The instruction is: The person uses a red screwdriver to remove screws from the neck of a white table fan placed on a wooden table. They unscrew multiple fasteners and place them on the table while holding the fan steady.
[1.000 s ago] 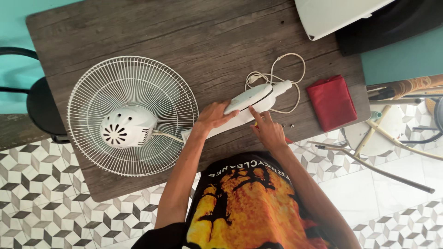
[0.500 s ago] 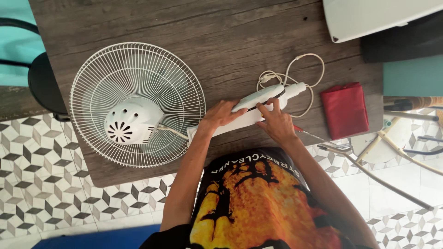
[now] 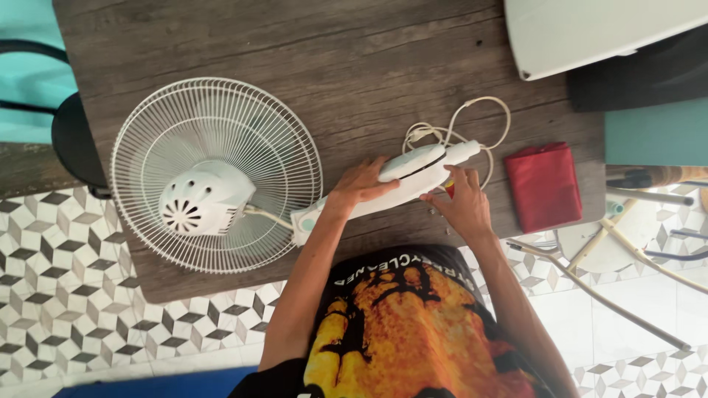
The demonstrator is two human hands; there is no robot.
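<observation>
A white fan [image 3: 214, 177] lies on the wooden table [image 3: 354, 66], its round grille at centre left of the frame and its stem [image 3: 383, 188] running right. The left hand [image 3: 361, 184] curls over the stem's middle. The right hand [image 3: 461, 203] touches the stem's far end, perhaps pinching something small and red. A red cloth [image 3: 542, 184] lies at right.
</observation>
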